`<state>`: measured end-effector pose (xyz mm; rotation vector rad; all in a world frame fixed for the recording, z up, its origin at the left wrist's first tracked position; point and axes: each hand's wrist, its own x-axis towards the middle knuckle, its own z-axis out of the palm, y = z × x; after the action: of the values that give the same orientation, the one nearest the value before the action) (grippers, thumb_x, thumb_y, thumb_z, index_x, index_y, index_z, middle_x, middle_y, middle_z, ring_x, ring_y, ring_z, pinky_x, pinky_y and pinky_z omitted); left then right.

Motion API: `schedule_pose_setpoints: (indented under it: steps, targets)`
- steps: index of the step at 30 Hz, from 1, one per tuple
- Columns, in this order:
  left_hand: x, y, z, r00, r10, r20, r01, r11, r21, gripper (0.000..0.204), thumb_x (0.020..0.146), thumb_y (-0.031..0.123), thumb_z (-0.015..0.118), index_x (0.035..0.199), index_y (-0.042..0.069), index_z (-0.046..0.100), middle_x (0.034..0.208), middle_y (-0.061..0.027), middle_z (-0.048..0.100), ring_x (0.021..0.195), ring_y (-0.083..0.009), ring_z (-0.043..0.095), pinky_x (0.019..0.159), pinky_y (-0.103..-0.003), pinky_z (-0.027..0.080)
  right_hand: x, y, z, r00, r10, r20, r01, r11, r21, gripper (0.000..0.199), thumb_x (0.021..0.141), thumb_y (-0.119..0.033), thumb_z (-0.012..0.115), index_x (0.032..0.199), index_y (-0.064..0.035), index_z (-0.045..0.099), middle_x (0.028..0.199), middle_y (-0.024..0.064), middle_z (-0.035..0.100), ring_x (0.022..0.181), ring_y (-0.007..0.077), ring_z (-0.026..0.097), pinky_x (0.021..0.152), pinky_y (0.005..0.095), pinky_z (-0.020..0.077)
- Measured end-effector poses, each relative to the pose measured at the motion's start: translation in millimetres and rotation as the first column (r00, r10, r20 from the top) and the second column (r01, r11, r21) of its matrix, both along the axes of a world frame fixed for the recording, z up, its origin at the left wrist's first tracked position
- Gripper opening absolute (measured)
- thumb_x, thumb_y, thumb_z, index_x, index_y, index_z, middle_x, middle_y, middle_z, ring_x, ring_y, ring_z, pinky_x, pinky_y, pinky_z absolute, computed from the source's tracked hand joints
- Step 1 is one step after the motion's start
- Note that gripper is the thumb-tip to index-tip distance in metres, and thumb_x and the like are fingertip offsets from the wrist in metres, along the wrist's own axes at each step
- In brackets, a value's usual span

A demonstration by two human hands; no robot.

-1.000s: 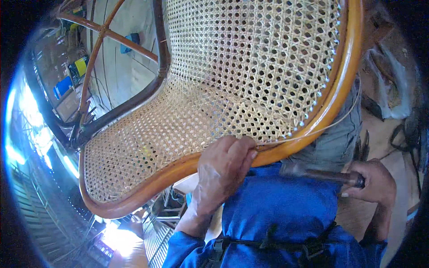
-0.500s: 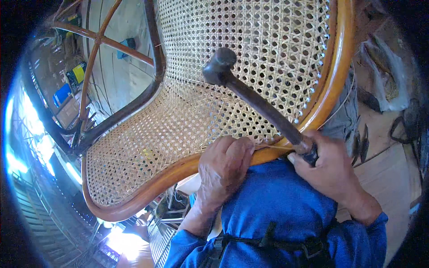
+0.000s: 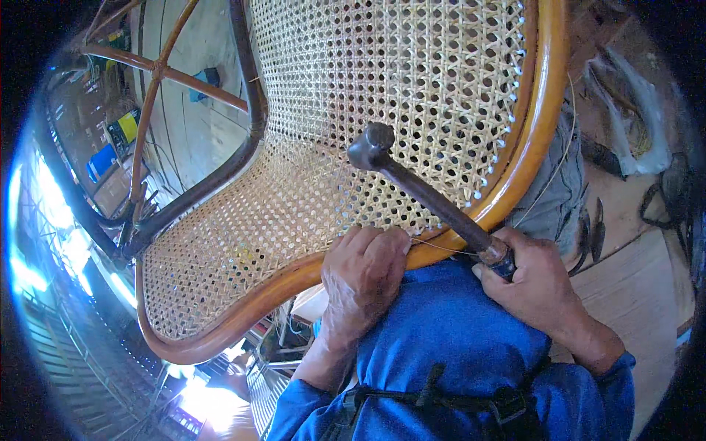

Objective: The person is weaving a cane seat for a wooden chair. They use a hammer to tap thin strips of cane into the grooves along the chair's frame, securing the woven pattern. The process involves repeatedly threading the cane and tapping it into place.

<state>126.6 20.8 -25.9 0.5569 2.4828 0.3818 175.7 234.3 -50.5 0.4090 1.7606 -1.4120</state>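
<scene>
A curved chair of woven cane (image 3: 419, 81) on a glossy bent rattan frame (image 3: 250, 323) lies in front of me. My left hand (image 3: 366, 272) is closed over the near rim, its fingers curled on the cane's edge. From its thumb side a thin cane strand (image 3: 441, 247) runs along the rim toward the right hand. My right hand (image 3: 531, 279) is wrapped round the lower handle of a dark hammer (image 3: 434, 198), which slants up and left, its head above the weave. White pegs (image 3: 490, 169) line the right edge of the weave. Where the strand passes the right fingers is hidden.
Dark rattan legs with crossed struts (image 3: 158, 70) rise at the upper left. Grey cloth (image 3: 548, 184) hangs beside the right rim. Clear plastic (image 3: 640, 125) and dark hand tools (image 3: 597, 228) lie on the boards at right. A blue box (image 3: 101, 162) stands far left.
The hammer head has dropped toward me and slightly right as the right hand tilted. The strand between the hands now bows a little. The chair has shifted slightly left in view.
</scene>
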Motion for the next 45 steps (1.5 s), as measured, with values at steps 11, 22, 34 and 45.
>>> schedule_pose_setpoints:
  steps: [11,22,34,45]
  targets:
    - [-6.9,1.5,-0.3,0.993,0.039,0.115,-0.041,0.999,0.016,0.007,0.078,0.007,0.064,0.083,0.003,0.06,0.069,-0.0109,0.053,0.062,-0.0271,0.055,0.055,-0.037,0.045,-18.7,6.8,0.1,0.996,-0.01,0.085,0.005,0.999,0.053,0.025,0.073,-0.022,0.067,0.089,-0.0062,0.056,0.072,0.0176,0.062,0.07,0.0361,0.062,0.062,0.0429,0.0491]
    - [-10.8,-10.5,5.7,0.977,0.12,0.174,-0.134,0.989,0.07,0.014,0.083,0.012,0.058,0.092,0.002,0.063,0.078,-0.0136,0.056,0.074,-0.0316,0.058,0.068,-0.038,0.048,-9.8,51.2,27.8,0.976,-0.169,-0.138,0.176,0.983,0.042,0.05,0.074,-0.033,0.065,0.11,-0.0005,0.053,0.075,0.0088,0.059,0.073,0.0198,0.06,0.065,0.0331,0.0465]
    - [-90.9,64.3,-16.3,0.761,-0.379,0.527,0.293,0.925,0.242,0.046,0.075,0.045,0.063,0.084,0.0,0.066,0.077,-0.0162,0.065,0.069,-0.0272,0.061,0.065,-0.038,0.046,56.2,23.2,48.6,0.932,0.295,-0.209,-0.257,0.948,0.189,0.034,0.077,-0.022,0.062,0.101,-0.0003,0.054,0.073,0.018,0.054,0.063,0.0338,0.054,0.06,0.0396,0.0436]
    - [-70.3,87.5,-6.6,0.73,-0.549,0.406,0.592,0.806,0.025,0.032,0.066,0.024,0.066,0.096,0.01,0.068,0.09,-0.0127,0.066,0.079,-0.0277,0.064,0.067,-0.04,0.05,64.4,-9.2,43.1,0.886,0.34,-0.315,-0.212,0.902,0.377,0.035,0.079,-0.022,0.065,0.104,-0.0012,0.05,0.08,0.0194,0.058,0.079,0.039,0.058,0.07,0.0446,0.0455]
